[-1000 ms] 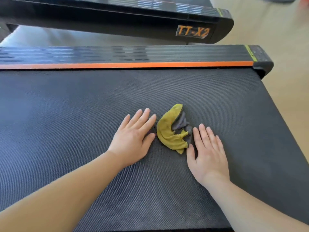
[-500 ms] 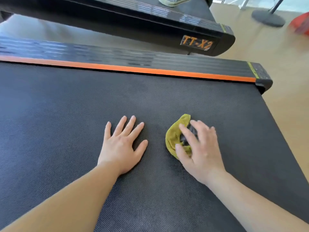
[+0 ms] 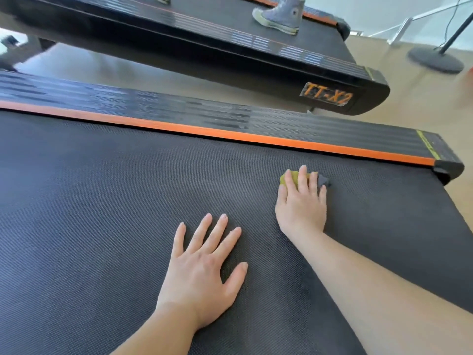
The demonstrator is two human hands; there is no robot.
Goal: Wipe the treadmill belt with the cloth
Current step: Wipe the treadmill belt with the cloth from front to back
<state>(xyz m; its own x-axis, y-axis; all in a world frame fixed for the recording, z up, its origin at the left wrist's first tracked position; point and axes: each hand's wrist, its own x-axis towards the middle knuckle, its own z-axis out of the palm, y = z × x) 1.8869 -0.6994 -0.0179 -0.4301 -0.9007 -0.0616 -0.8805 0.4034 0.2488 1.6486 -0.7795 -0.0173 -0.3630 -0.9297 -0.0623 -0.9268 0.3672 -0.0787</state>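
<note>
The dark grey, finely textured rubber treadmill belt (image 3: 102,213) fills most of the view and carries both hands. Along its far edge runs a black ribbed side rail (image 3: 307,124) with a bright orange stripe (image 3: 230,135). Beyond that rail stands a second black treadmill (image 3: 256,60) bearing an orange "TT-X2" label (image 3: 327,94), and pale wooden flooring (image 3: 422,111) shows to the right.

The left hand (image 3: 202,272) lies flat on the belt near its middle. Its fingers are spread and straight and hold nothing. It probably props up the person's weight as they lean forward, and may stop the belt sliding under the wipe.

The right hand (image 3: 302,203) reaches further out, close to the orange-striped rail. Its palm is down and its fingers are stretched nearly straight over the cloth, pressing it onto the belt rather than clutching it. That flat pressure suits a pushing stroke.

On the floor at the upper right stands a round dark stand base (image 3: 435,58). A grey canvas high-top sneaker (image 3: 280,15) stands on the other treadmill.

The small, bunched olive-yellow and grey cloth (image 3: 296,178) lies on the belt under the right fingertips. It shows only between and beyond them, just short of the rail, so the wiping appears to be under way at the belt's far side.
</note>
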